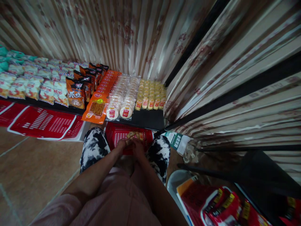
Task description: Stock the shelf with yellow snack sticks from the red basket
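My left hand (122, 145) and my right hand (137, 145) are close together between my knees, over the near side of a red plastic basket (115, 128). Their fingers are drawn in and almost meet. Whatever they hold, if anything, is too dark and small to make out. Just beyond the fingertips, small brown-and-yellow packaged snacks (135, 135) lie in the basket. Above the basket is a black shelf (148, 120) with rows of round white wrapped crackers (126, 110) and small yellow packs (151, 102).
Orange flat packs (97, 108), orange-black bags (75, 94) and white bags (47, 91) line the shelf leftward. More red baskets (47, 122) sit below. A green-white bag (178, 142), black rack bars (211, 106) and red packages (218, 204) are at the right. A curtain (141, 37) hangs behind.
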`<state>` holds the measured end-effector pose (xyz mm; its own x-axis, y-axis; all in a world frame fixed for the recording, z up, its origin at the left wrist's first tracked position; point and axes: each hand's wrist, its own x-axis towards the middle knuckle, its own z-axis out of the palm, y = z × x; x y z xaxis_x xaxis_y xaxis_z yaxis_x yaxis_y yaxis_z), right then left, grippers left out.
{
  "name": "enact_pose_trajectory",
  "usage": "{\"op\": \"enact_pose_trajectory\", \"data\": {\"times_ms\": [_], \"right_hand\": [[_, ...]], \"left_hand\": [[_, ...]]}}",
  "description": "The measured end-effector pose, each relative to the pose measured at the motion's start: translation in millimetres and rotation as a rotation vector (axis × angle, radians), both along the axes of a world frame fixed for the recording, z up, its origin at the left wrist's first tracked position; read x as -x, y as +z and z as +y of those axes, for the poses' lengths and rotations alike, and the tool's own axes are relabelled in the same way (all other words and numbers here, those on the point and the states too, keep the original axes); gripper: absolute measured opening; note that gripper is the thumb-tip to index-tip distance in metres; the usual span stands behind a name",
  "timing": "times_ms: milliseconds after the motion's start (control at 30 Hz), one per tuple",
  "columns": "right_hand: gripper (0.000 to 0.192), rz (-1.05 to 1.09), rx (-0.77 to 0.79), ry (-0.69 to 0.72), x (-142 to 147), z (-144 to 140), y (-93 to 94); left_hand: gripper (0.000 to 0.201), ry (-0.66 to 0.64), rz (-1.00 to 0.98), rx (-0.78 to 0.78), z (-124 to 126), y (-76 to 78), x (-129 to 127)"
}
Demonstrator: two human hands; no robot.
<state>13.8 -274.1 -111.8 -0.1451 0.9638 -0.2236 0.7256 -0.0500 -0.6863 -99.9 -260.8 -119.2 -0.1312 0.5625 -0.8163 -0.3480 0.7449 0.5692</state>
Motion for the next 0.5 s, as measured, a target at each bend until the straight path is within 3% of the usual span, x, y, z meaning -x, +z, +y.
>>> {"op": "enact_pose_trajectory", "data": {"times_ms": [300,500], "right_hand": [[0.042,0.005,-0.056,0.058,-6,-4,4.2],[0.04,0.008,-0.061,0.125,-8,-3,11.7]], "left_hand": [[0.009,-0.03,-0.003,0.03,-6,19.1,12],[0.012,-0.03,0.03,0.069,-9,20.3,18]]}}
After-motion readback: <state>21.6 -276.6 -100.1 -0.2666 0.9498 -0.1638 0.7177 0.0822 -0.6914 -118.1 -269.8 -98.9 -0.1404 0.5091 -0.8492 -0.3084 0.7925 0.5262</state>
